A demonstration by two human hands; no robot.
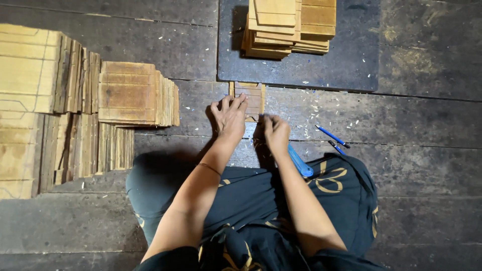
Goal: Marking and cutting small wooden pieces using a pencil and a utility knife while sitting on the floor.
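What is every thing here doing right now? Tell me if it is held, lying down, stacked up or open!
Left hand: flat, pressing the wooden piece.
Right hand: closed around the blue cutter.
Wooden piece: lying flat on the floor, partly under the fingers.
Blue cutter: held, tip hidden.
Blue pen: lying loose on the floor.
Dark mat: flat, carrying a stack.
Stack on the mat: piled, uneven.
Stacks at left: piled, some on edge.

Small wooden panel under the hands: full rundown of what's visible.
The small wooden panel is a flat, brownish rectangle with grooved bands across its face. It lies flat on the dark plank floor, its far end meeting the edge of the dark mat. The left hand presses on its left side; the right hand works at its near edge, holding a blue-handled tool. Pale shavings lie around it.
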